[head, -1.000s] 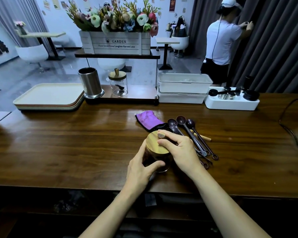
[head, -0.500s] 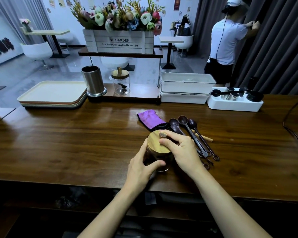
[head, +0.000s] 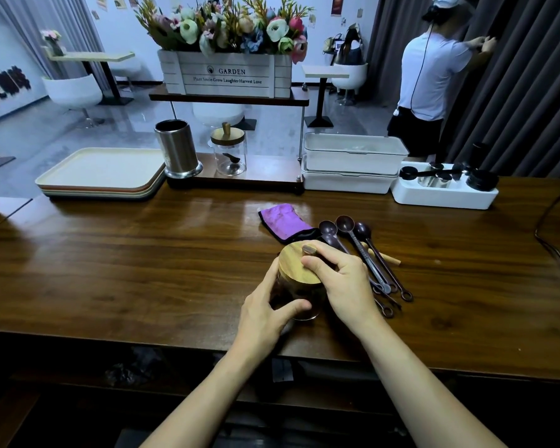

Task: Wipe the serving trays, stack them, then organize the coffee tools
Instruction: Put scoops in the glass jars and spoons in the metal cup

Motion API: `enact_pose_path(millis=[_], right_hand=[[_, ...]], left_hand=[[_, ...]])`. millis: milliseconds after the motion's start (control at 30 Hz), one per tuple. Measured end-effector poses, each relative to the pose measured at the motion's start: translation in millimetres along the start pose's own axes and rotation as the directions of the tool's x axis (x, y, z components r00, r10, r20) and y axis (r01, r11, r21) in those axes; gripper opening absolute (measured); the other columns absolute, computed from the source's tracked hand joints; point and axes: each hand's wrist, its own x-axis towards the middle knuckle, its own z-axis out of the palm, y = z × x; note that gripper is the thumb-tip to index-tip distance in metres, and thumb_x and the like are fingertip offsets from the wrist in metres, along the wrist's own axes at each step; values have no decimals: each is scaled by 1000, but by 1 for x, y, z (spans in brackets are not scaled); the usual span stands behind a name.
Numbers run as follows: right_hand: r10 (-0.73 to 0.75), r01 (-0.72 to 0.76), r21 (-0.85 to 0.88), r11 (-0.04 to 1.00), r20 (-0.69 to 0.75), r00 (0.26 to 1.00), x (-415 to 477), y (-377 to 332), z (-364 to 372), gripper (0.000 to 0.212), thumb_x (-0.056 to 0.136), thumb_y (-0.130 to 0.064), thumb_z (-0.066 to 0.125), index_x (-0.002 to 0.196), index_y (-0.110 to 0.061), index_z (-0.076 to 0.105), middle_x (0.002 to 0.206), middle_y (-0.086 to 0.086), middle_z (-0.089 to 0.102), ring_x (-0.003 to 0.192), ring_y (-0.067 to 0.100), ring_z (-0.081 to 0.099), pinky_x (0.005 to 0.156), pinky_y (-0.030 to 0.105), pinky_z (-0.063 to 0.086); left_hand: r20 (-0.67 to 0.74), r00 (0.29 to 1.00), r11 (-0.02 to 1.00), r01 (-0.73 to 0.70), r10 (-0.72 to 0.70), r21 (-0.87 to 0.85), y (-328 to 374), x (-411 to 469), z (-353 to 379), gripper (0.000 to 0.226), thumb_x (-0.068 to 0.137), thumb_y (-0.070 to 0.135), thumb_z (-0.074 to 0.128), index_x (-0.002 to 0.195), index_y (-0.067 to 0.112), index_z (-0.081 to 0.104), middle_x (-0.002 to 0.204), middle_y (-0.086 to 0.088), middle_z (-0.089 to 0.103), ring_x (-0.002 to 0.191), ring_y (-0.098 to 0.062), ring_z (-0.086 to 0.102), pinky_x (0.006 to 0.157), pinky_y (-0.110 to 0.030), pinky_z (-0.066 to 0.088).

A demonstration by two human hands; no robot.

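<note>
The left hand (head: 265, 313) grips the jar (head: 287, 295) (glass); the right hand (head: 345, 282) clasps its wooden lid (head: 293, 269).

Wall (head: 123, 30): white, with small posters (head: 338, 1).
Curtains (head: 530, 92): dark grey at right; pale drapes (head: 10, 17) at left.
Floor (head: 46, 137): glossy grey, catching light.
Counter (head: 126, 270): dark polished wood.
Chairs (head: 73, 92): white, rounded, near the tables.
Tables: long table (head: 91, 56) at left; pedestal table (head: 325, 72) right of the shelf (head: 227, 98).
Person (head: 430, 76): back turned, at the dark curtains.
</note>
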Motion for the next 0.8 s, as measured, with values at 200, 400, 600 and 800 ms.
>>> enact_pose_path(millis=[200,400,600,800], right_hand=[[-73,83,111,990,-90,993,27,-25,-19,27,95,-15,68,117,-28,73,111,-8,76,107,8,68,95,29,53],[27,-26,9,1000,-308,951,31,0,-67,25,92,-20,72,117,-20,75,109,-8,76,107,7,68,98,33,54],[118,-249,-224,942,-476,872,8,46,-131,34,90,-35,73,121,-21,73,115,-10,72,113,13,64,103,46,52],[164,-388,-322,863,-549,820,-7,75,-156,33,93,-34,69,123,-21,72,122,0,71,119,20,60,101,39,51]], left_hand=[[17,1000,1000,12,-12,-8,0,0,0,93,70,55,82,150,57,33,142,25,58,135,1,50,117,-42,40],[32,999,1000,24,-24,-19,1,-1,-1,93,70,46,82,150,57,35,139,27,59,133,4,52,117,-40,40],[27,1000,1000,15,-15,21,0,0,0,94,76,39,82,150,61,30,140,28,57,132,7,50,116,-33,40],[31,1000,1000,1,-1,28,-1,0,1,96,72,47,81,151,59,29,140,27,58,130,10,50,110,-20,38]])
